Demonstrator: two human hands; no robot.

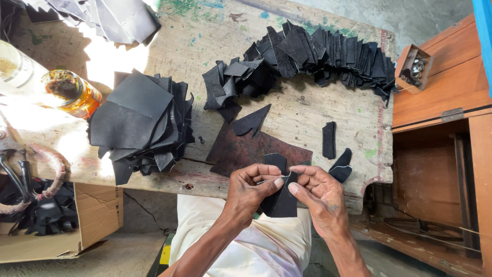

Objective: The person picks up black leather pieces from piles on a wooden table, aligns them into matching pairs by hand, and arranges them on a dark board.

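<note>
Two hands pinch one black leather piece [281, 197] at the worktop [328, 110] edge | left grip [251, 190] thumb-and-fingers closed on it | right grip [318, 195] likewise (rusty metal plate [246, 151] just behind)

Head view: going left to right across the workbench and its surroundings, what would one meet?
Cardboard box → glass jar → stack of black pieces → left hand → black piece → right hand → small box of metal parts → wooden cabinet.
</note>
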